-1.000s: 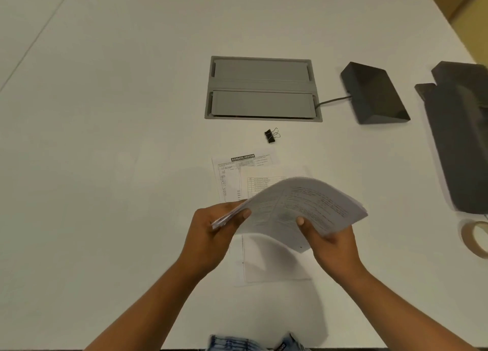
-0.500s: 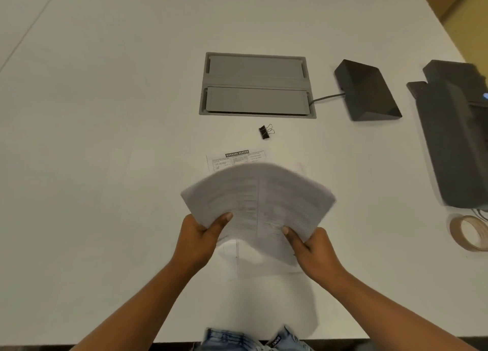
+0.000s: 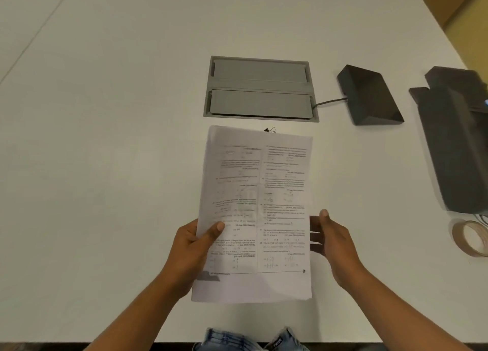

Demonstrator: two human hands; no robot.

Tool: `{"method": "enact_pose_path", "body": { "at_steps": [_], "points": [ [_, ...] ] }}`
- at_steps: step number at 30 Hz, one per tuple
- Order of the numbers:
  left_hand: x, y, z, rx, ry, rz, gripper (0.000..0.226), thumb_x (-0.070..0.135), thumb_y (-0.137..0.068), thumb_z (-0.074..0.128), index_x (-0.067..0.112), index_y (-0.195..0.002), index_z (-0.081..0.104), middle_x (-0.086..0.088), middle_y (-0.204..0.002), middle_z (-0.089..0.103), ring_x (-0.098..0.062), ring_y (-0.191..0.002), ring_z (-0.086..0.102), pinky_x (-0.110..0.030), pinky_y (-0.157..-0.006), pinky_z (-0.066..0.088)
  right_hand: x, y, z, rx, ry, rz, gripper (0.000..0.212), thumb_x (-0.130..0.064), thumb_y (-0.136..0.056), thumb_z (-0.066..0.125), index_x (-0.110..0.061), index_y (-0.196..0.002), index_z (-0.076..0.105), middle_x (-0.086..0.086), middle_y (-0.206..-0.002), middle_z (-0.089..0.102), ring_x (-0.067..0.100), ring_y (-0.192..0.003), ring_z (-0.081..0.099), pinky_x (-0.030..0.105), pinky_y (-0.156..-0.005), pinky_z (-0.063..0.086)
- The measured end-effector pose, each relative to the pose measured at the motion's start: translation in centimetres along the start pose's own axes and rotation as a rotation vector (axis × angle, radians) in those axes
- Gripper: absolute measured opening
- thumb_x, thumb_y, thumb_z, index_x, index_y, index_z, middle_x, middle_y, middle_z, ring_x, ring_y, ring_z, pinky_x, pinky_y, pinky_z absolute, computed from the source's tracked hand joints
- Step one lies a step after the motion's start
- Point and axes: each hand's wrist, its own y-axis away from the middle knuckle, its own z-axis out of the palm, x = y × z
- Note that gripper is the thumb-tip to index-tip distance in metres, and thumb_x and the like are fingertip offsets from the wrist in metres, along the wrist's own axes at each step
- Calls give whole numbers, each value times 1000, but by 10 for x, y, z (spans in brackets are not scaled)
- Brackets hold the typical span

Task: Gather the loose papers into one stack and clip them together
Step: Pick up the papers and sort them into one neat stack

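A stack of printed papers (image 3: 256,205) is held up flat in front of me, its printed side facing the camera. My left hand (image 3: 194,247) grips its left edge, thumb on the front of the sheet. My right hand (image 3: 334,241) is at the right edge with straight fingers, blurred; whether it touches the paper I cannot tell. A black binder clip (image 3: 270,130) peeks out just above the stack's top edge, on the white table (image 3: 105,139). Any sheets lying on the table are hidden behind the held stack.
A grey cable hatch (image 3: 260,88) is set into the table beyond the papers. A black wedge-shaped box (image 3: 369,97) with a cable lies to its right, a dark device (image 3: 456,139) at the far right, and a tape roll (image 3: 471,241) near the right edge.
The stack, curved and tilted before, now stands flat and upright. My right hand has let go of the bottom edge and moved to the right side.
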Motion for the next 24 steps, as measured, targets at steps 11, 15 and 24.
{"method": "enact_pose_path", "body": {
  "at_steps": [11,15,24],
  "points": [
    [-4,7,-34,114,15,10,56,52,-69,80,13,-107,70,-10,-96,79,-35,-81,77,-47,-65,63,63,-32,1,259,999,202,76,-55,-71,75,-7,-124,46,13,-121,51,34,-110,57,44,-82,55],
    [-9,9,-41,196,27,19,24,29,-87,67,15,-106,69,-9,-94,80,-36,-80,76,-51,-69,62,64,-33,6,257,914,262,67,-46,-73,76,-11,-119,41,10,-112,63,33,-101,64,43,-81,56],
    [-18,14,-45,274,30,-1,16,23,-92,64,17,-106,69,-8,-94,80,-36,-80,76,-50,-69,62,62,-40,3,264,668,318,75,-31,-64,88,-3,-120,47,16,-113,65,36,-100,66,38,-77,54]
  ]
}}
